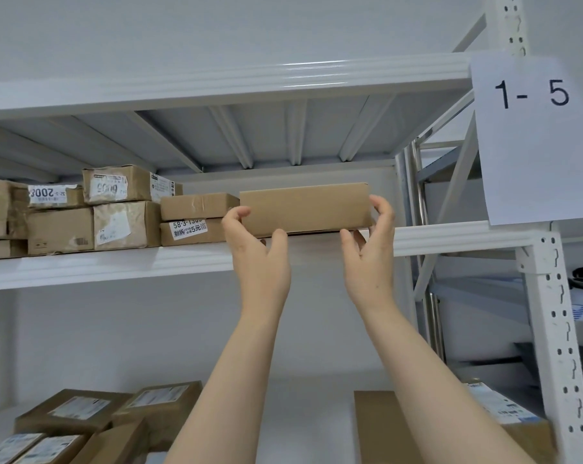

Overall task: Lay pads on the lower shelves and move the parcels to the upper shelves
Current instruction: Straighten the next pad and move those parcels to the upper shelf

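At frame centre, a plain brown parcel (305,209) is at the front edge of the upper shelf (451,236). There is open room to its right and stacked parcels (196,216) just to its left. The left hand (256,249) and right hand (370,249) grip its ends.

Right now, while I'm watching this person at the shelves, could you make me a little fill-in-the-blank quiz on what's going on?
1. The paper sign reads ____.
2. The left hand and right hand hold the plain box to the ____ of the stacked parcels.
3. The labelled parcels lie far ____ the hands.

Missing words: 1-5; right; below.
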